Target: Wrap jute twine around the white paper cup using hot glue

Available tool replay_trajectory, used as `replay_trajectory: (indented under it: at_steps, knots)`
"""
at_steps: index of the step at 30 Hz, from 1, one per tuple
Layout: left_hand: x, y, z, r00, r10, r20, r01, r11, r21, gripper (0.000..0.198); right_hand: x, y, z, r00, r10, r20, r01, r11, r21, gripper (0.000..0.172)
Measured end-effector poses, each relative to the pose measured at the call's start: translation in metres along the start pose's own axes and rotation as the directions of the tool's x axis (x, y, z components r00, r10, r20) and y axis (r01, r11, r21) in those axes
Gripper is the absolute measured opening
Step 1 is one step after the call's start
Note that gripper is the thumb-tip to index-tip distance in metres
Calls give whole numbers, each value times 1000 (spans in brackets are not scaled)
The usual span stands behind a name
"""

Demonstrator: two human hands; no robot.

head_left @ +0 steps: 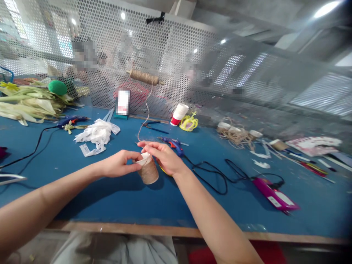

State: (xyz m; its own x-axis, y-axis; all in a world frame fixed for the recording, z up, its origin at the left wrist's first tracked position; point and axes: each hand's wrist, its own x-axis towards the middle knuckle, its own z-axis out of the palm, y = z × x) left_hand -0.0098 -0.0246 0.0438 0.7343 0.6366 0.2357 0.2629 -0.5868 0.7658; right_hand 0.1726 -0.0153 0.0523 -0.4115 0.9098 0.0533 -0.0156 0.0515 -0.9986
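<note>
A small paper cup (149, 173) tilts above the blue table, its side wound with brown twine and its white rim showing. My left hand (120, 163) grips the rim from the left between thumb and fingers. On the far side, my right hand (165, 157) has its thumb and fingertips pinched together at a strand of twine (147, 107). That strand runs up to a twine spool (144, 77) mounted on the perforated screen. Part of something yellow shows beneath my right hand; the rest of it is hidden.
Beyond my hands lie a blue glue gun (176, 146) and scissors (154, 126). White lace (97, 134) and corn husks (33, 102) lie to the left. Stacked paper cups (180, 113) stand near a yellow crown (189, 123). A purple power strip (275, 195) rests on the right.
</note>
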Motion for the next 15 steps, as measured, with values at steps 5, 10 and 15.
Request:
replay_trajectory:
  at_steps: [5, 10, 15]
  knots:
    - [3, -9, -3, 996, -42, -74, 22, 968, -249, 22, -2, -6, 1, 970, -107, -217, 129, 988, 87, 15]
    - [4, -11, -5, 992, -60, -109, 20, 942, -336, 18, -2, -8, 2, 947, -142, -289, 164, 985, 55, 21]
    - [3, -14, -5, 990, -57, -127, 15, 949, -316, 20, -1, -7, 0, 935, -147, -323, 160, 987, 16, 23]
